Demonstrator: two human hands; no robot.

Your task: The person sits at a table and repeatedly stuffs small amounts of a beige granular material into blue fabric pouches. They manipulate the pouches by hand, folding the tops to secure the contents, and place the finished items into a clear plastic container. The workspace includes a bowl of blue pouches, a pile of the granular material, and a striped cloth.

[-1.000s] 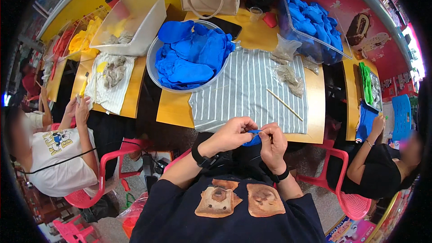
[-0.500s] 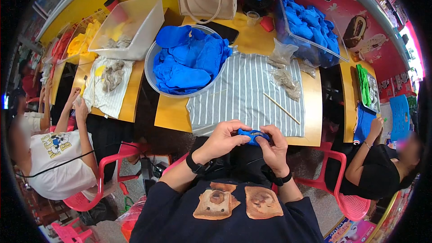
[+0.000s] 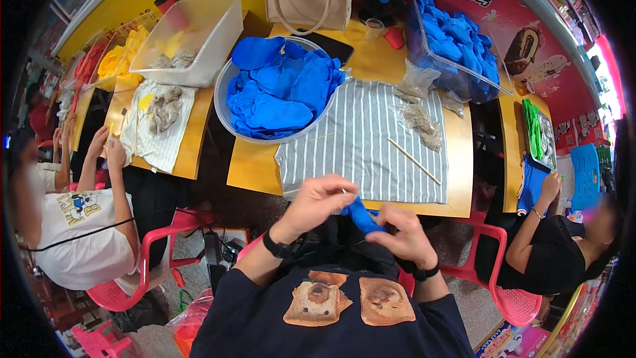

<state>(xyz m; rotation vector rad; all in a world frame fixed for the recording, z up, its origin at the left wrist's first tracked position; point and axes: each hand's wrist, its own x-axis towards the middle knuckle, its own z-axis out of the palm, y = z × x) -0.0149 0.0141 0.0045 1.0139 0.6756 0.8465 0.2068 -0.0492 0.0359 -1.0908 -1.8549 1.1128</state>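
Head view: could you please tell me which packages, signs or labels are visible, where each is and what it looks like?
Red banner: far wall, upper right, ice-cream picture.
Clear bags: on the striped cloth, crumpled, greyish filling.
Colourful box: floor, lower right, partly cut off.

A small blue fabric piece [image 3: 363, 215] sits pinched between the left hand [image 3: 317, 200] and the right hand [image 3: 402, 233], held in the air just below the near edge of the bench [image 3: 252, 169]. It is bright blue, soft and crumpled, bunched into a narrow folded shape that slants down toward the right hand. Fingers [image 3: 344, 189] hide part of it.
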